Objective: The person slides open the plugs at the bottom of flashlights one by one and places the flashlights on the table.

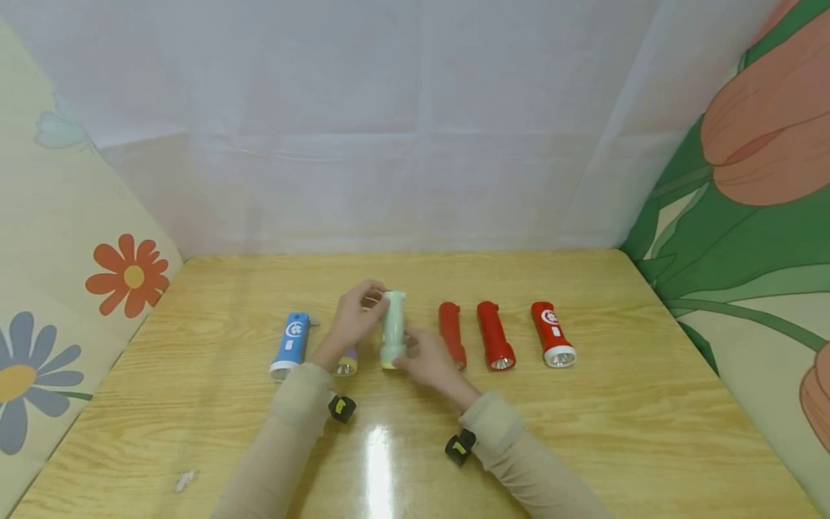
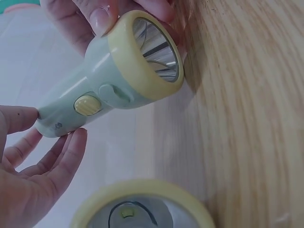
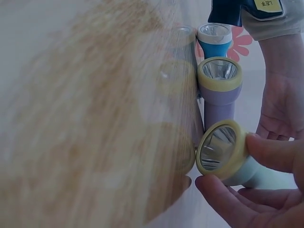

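A pale green flashlight [image 1: 393,328] with a yellow head rim lies between both hands over the middle of the table. My left hand [image 1: 355,316] holds its tail end, thumb and fingertips on either side. At the head end, my right hand [image 1: 428,358] pinches it between thumb and fingers. The left wrist view shows the green flashlight's yellow switch [image 2: 88,105] and its lens [image 2: 159,50]. Just left of it lies a purple flashlight [image 3: 220,102] with a yellow rim, partly hidden by my left forearm in the head view.
A blue flashlight [image 1: 293,342] lies at the left of the row. To the right are two red flashlights [image 1: 452,328] [image 1: 496,335] and a red one with a white rim [image 1: 551,331]. A white sheet [image 1: 402,144] hangs behind the wooden table [image 1: 616,432].
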The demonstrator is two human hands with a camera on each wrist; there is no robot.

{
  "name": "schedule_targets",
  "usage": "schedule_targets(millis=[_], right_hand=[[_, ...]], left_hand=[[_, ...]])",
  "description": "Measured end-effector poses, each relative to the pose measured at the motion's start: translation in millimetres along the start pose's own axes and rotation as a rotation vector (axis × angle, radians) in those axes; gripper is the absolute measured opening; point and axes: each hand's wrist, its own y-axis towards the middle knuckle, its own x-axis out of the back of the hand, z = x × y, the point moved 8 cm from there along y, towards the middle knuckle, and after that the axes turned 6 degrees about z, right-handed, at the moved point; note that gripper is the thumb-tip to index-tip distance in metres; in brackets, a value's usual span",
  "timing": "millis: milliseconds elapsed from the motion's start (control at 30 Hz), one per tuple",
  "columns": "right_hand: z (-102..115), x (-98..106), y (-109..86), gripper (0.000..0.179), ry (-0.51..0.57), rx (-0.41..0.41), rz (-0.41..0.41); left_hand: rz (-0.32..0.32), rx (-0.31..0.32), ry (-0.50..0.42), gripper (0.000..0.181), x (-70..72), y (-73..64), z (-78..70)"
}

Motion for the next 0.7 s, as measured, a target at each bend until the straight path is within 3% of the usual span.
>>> schedule_targets(millis=[400, 633, 700], right_hand=[[2, -1, 0.9, 0.059, 0.012, 0.012, 0.022], [3, -1, 0.3, 0.060, 0.040, 0.001, 0.036], [3, -1, -0.1, 0.061, 0.043, -0.002, 0.036]], left_hand=[[0.006, -0.061, -0.045, 0.018, 0.3, -2.9, -8.1], [0.015, -0.098, -0.041, 0.016, 4.0, -16.2, -38.7], [0.010, -0.114, -0.043, 0.015, 4.2, -17.0, -40.2]])
